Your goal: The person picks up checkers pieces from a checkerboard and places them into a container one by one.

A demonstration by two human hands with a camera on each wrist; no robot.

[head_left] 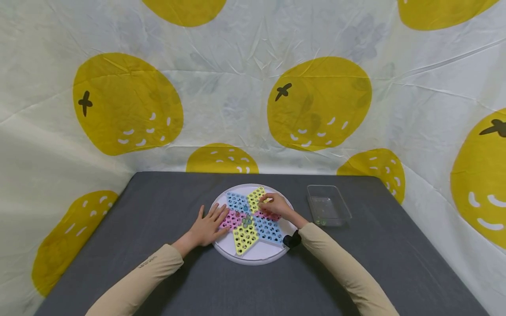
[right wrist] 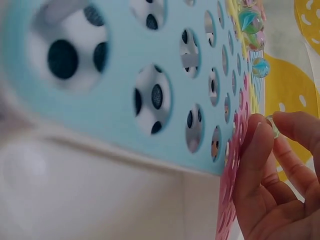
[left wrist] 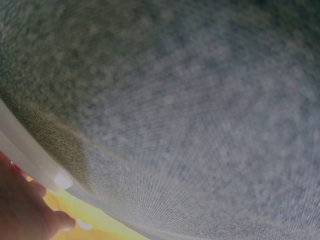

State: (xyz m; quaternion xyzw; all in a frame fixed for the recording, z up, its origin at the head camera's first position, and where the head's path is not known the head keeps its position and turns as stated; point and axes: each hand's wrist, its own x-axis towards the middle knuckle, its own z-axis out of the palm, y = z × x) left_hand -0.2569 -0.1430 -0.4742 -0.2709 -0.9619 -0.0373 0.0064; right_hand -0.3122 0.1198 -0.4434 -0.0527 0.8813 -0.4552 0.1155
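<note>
Lower centre of the head view, a round white board point(head_left: 227, 246) on the dark grey surface point(head_left: 178, 188) bears a star of pink, blue and yellow perforated panels point(head_left: 269, 229). The right hand point(head_left: 275, 206), over its upper right, pinches a clear, greenish, glassy marble point(right wrist: 272, 126) near the star's upper yellow panel point(head_left: 253, 198); contact with a hole cannot be told. The left hand point(head_left: 205, 227), farther from that marble, rests with fingers spread at the board's left.
</note>
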